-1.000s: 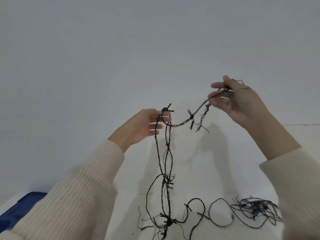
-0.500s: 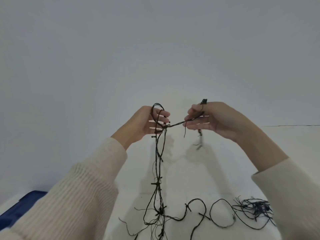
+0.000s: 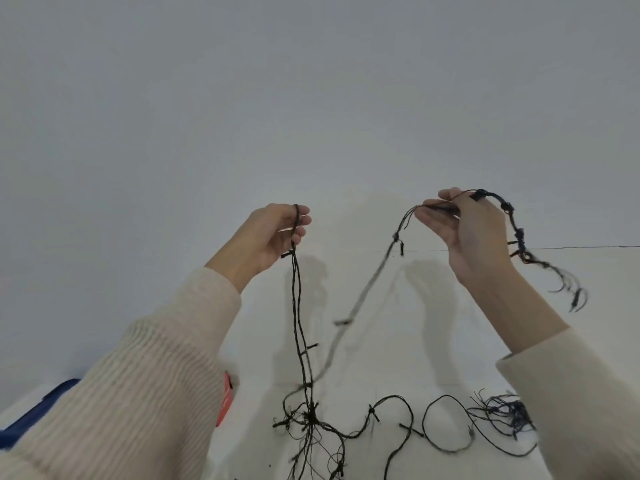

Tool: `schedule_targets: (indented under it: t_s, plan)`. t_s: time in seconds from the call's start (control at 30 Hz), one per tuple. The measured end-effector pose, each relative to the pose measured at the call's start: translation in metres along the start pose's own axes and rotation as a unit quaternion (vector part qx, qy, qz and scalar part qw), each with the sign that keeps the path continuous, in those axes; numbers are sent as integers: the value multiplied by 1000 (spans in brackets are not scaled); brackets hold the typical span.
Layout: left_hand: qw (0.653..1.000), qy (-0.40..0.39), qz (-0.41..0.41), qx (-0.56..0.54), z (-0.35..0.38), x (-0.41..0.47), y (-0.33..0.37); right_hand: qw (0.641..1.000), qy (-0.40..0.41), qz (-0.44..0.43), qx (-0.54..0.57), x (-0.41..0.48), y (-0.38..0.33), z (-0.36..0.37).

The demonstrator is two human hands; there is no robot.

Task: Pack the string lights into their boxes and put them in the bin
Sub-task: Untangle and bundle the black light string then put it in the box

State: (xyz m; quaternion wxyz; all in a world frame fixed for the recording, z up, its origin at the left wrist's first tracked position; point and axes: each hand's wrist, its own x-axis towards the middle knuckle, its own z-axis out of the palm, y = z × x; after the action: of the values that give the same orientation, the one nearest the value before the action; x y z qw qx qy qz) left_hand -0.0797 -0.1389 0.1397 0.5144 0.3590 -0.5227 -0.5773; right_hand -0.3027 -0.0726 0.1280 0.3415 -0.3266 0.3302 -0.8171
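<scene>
Black wire string lights (image 3: 300, 327) hang looped in the left hand's (image 3: 273, 233) curled fingers. Right hand (image 3: 467, 233) pinches another stretch, raised well apart.

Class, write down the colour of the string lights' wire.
Black: the string lights show best in the head view.

The string lights (image 3: 300, 327) hang from my left hand (image 3: 273, 233) and right hand (image 3: 474, 237) down onto the tabletop (image 3: 433, 341) below, the bin (image 3: 34, 415) lying far left.
</scene>
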Motion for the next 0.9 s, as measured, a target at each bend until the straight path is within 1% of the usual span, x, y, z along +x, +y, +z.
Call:
schedule_targets:
  t_s: [0.07, 0.17, 0.27, 0.33, 0.4, 0.43, 0.5, 0.53, 0.6, 0.67, 0.73, 0.77, 0.8, 0.83, 0.87, 0.9]
  plan:
    - [998, -37, 21, 42, 2, -1, -2, 998, -42, 32, -24, -3, 4, 4]
    - [985, -138, 33, 99, 10, -3, -6, 988, -125, 80, -48, -11, 11, 15]
    - [953, -219, 59, 202, 18, -5, -8, 968, -201, 142, -37, -20, 16, 26]
    - [936, -247, 59, 242, 24, -8, -6, 950, -245, 190, -24, -24, 19, 31]
    - [929, -242, 41, 278, 30, -11, -4, 935, -268, 231, -21, -26, 21, 33]
    - [920, -225, 36, 318, 32, -11, -2, 933, -270, 235, -36, -25, 22, 33]
    - [888, -189, 47, 416, 33, -12, 1, 929, -276, 217, -117, -23, 22, 31]
    - [872, -185, 60, 449, 33, -10, 3, 922, -282, 209, -162, -23, 22, 30]
    - [855, -194, 76, 475, 36, -10, 6, 904, -301, 231, -196, -26, 21, 29]
    - [853, -187, 64, 483, 36, -11, 6, 881, -331, 270, -202, -29, 22, 28]
    - [867, -181, 46, 463, 30, -9, 10, 846, -358, 274, -283, -27, 21, 21]
    - [877, -174, 38, 447, 24, -7, 12, 829, -359, 267, -334, -23, 19, 15]
    - [884, -158, 25, 440, 15, -3, 15, 821, -346, 251, -379, -16, 15, 9]
    - [884, -139, 7, 446, 6, 1, 16, 824, -317, 229, -410, -6, 10, 2]
    - [876, -122, -16, 466, -4, 7, 15, 838, -278, 204, -422, 4, 4, -3]
    - [859, -110, -44, 498, -13, 10, 12, 859, -240, 182, -415, 13, -4, -7]
